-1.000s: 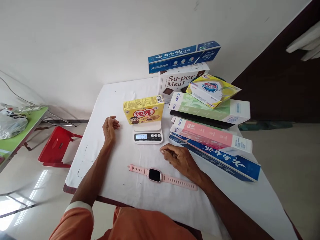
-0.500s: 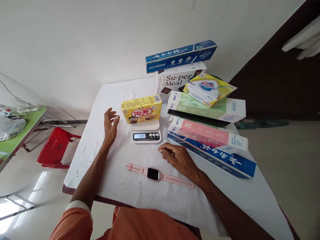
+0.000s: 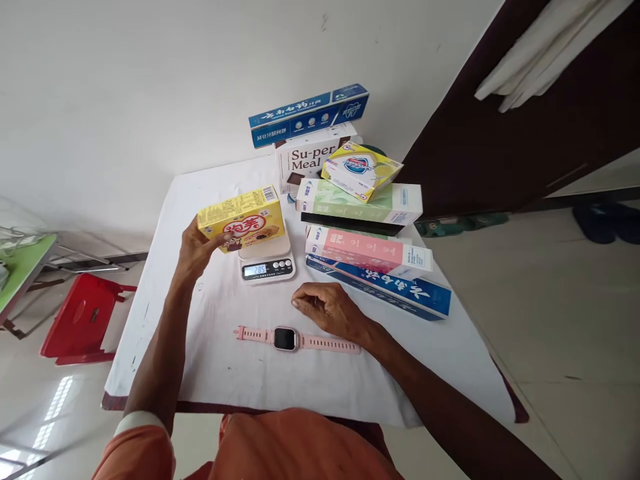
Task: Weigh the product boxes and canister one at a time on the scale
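My left hand grips the left end of a yellow snack box, its thumb across the front face and its other fingers hidden behind. The box stands over the plate of a white digital kitchen scale, whose display seems to read 285. Whether the box still rests on the plate, I cannot tell. On the cloth to the right of the scale lies my right hand, loosely curled with nothing visible in it. A pink-strapped smartwatch lies flat in front of the scale, its strap end close to my right wrist.
Stacked at the right are a green-white box, a pink toothpaste box, a blue toothpaste box and a yellow soap box. Behind stands a Su-per Meal box under another blue box. A red chair is at the left.
My left hand has moved from open beside the yellow snack box to a grip on its left end. The box looks slightly turned. My view has shifted right; the right hand stays curled.
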`<control>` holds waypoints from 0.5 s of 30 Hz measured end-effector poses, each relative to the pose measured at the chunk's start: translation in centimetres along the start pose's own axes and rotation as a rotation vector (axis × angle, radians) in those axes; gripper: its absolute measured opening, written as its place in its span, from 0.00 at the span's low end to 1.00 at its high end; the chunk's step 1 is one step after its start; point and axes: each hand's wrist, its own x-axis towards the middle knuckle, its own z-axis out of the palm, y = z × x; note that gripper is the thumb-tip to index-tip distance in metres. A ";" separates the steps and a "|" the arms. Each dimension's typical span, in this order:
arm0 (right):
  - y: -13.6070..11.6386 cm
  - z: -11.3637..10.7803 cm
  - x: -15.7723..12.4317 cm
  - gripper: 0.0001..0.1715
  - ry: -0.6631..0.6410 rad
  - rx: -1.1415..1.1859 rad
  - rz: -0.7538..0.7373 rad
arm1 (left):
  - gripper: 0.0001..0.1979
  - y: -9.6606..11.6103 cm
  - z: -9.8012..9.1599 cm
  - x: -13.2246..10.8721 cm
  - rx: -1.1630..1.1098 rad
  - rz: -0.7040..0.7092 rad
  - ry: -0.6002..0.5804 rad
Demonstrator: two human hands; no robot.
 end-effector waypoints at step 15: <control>-6.0 -0.3 -2.5 0.30 -0.914 0.297 -0.088 | 0.27 3.7 10.2 -8.4 0.131 0.013 -0.519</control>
